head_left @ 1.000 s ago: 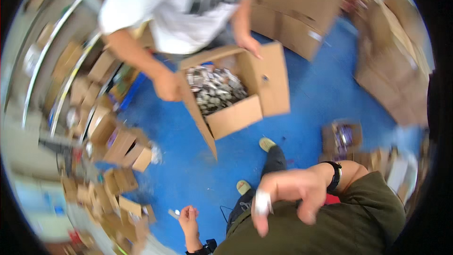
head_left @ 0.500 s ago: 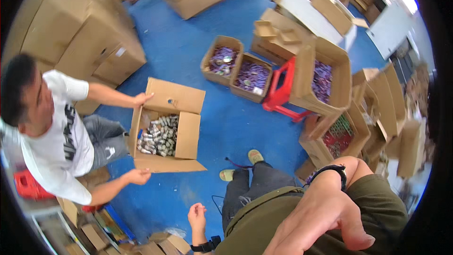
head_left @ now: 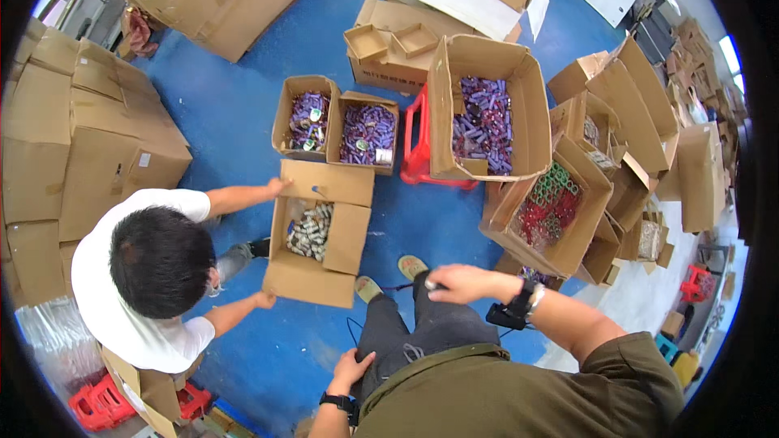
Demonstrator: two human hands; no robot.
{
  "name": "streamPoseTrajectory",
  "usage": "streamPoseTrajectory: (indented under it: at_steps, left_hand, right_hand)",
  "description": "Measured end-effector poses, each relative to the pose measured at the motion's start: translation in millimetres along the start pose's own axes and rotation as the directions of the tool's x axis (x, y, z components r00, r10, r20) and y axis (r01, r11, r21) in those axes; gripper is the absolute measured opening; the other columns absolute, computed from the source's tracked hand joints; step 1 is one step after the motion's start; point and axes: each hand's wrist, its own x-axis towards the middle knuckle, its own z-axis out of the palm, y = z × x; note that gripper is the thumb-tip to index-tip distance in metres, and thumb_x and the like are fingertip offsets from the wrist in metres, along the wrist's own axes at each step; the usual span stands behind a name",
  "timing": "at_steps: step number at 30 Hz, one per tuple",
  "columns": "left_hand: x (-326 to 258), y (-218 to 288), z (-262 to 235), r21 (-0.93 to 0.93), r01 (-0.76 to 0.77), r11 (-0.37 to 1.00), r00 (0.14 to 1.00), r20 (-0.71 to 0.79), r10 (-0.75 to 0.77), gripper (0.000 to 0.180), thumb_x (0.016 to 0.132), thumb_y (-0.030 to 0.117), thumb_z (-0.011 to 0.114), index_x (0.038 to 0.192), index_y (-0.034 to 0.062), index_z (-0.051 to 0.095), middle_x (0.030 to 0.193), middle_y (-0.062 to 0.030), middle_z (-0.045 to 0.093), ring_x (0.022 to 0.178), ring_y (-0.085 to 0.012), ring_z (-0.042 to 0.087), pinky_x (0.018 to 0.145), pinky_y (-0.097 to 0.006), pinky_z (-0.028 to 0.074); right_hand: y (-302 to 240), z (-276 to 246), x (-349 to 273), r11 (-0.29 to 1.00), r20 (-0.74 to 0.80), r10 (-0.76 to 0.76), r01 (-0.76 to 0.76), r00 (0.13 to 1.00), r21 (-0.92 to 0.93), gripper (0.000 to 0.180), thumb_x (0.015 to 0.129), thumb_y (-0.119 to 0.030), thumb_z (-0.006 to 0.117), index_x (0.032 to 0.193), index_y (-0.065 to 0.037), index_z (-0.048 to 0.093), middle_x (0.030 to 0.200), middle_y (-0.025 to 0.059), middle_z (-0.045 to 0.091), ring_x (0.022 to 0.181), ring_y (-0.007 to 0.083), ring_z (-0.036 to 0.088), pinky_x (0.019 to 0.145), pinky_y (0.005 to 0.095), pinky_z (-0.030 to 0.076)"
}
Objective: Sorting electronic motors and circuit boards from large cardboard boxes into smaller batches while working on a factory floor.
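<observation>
My right hand (head_left: 461,284) is raised in front of my right thigh, fingers curled. A small pale spot shows at its fingertips, but I cannot make out what it is. My left hand (head_left: 350,369) hangs beside my left thigh, thumb and fingers apart, with nothing visible in it. Ahead to the left, a co-worker (head_left: 158,268) in a white shirt leans forward and grips an open cardboard carton (head_left: 347,235) by its left side with both hands. Inside it lies a heap of small silvery-white cylindrical parts (head_left: 310,231).
Two small cartons (head_left: 330,139) of purple cylindrical parts stand beyond the held carton. A larger carton (head_left: 531,138) of purple parts rests on a red stool (head_left: 418,142). Nearer right is a carton (head_left: 596,195) of green and red pieces. Big closed cartons (head_left: 97,138) are stacked left.
The co-worker has bent lower and moved the carton ahead, close to the two small cartons. My right hand went from stretched near the camera to curled over my thigh. The view has shifted.
</observation>
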Motion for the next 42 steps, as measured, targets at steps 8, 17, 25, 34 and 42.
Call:
streamPoseTrajectory:
  at_steps: [8,17,25,34,42]
  left_hand:
    - [15,-9,-2,0.04,0.075,0.996,0.995,0.066,-0.077,0.087,0.068,0.059,0.057,0.129,0.0049,0.029,0.119,-0.0228,0.044,0.11,-0.0375,0.043,0.089,-0.042,0.039]
    - [4,-78,-28,-0.516,-0.039,0.856,0.849,0.434,0.301,0.06,0.07,0.027,0.068,0.117,0.0044,0.04,0.108,-0.0198,0.051,0.1,-0.0283,0.051,0.081,-0.035,0.041]
    - [102,-55,-4,-0.285,-0.103,0.953,0.645,0.71,0.282,0.045,0.079,0.034,0.059,0.108,0.0004,0.048,0.097,-0.0143,0.056,0.087,-0.0216,0.052,0.077,-0.034,0.041]
    - [323,-55,-103,-0.069,-0.103,0.992,0.987,-0.129,0.093,0.036,0.08,0.031,0.056,0.103,0.0032,0.054,0.099,-0.0184,0.057,0.09,-0.0287,0.057,0.076,-0.038,0.045]
    - [497,-76,-102,0.417,-0.213,0.884,0.827,-0.405,0.39,0.038,0.079,0.028,0.055,0.11,0.0074,0.052,0.112,-0.0178,0.051,0.106,-0.034,0.046,0.089,-0.044,0.037]
  right_hand:
    - [87,152,20,0.931,0.209,0.356,-0.365,0.911,0.006,0.038,0.081,-0.033,0.053,0.107,-0.006,0.051,0.102,0.0222,0.055,0.096,0.0367,0.053,0.08,0.0433,0.042]
    - [57,102,27,0.89,0.521,0.203,-0.379,0.829,0.255,0.027,0.084,-0.028,0.05,0.093,-0.004,0.052,0.081,0.0151,0.057,0.079,0.0276,0.055,0.065,0.0407,0.044]
    - [103,53,134,0.946,0.768,0.113,-0.306,0.631,0.112,0.037,0.08,-0.039,0.053,0.087,-0.003,0.053,0.07,0.0077,0.054,0.059,0.0207,0.053,0.048,0.0346,0.045]
    - [225,-34,330,0.929,-0.506,0.319,-0.16,0.802,0.333,0.026,0.077,-0.027,0.058,0.082,-0.002,0.059,0.077,0.0169,0.061,0.073,0.0295,0.06,0.065,0.0375,0.046]
    - [390,-121,489,0.513,-0.488,0.605,0.16,0.629,0.843,0.007,0.076,-0.009,0.053,0.069,-0.008,0.051,0.06,0.0001,0.047,0.051,0.0114,0.044,0.042,0.0245,0.032]
